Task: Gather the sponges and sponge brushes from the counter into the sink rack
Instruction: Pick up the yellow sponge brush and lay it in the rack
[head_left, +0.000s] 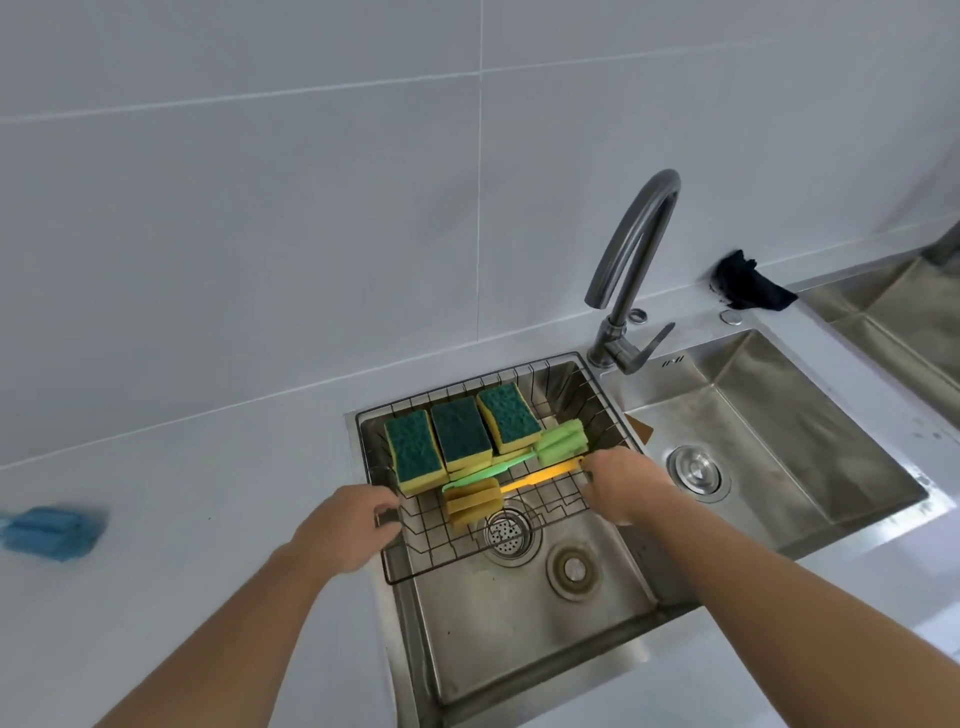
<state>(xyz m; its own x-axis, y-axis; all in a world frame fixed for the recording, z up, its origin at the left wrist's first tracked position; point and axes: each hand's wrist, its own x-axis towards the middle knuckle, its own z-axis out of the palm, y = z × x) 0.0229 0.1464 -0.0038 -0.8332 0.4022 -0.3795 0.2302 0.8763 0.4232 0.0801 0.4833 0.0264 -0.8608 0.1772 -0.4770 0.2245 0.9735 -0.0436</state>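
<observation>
A black wire sink rack spans the left basin. In it lie three yellow sponges with green scouring tops, a green sponge brush and a yellow sponge brush. My left hand grips the rack's left rim. My right hand curls over the rack's right rim, by the end of the yellow brush's handle. A blue sponge brush head lies on the white counter at the far left.
A curved steel faucet stands behind the divider between the two basins. The right basin has a drain. A dark cloth sits in the back corner. White tiled wall behind.
</observation>
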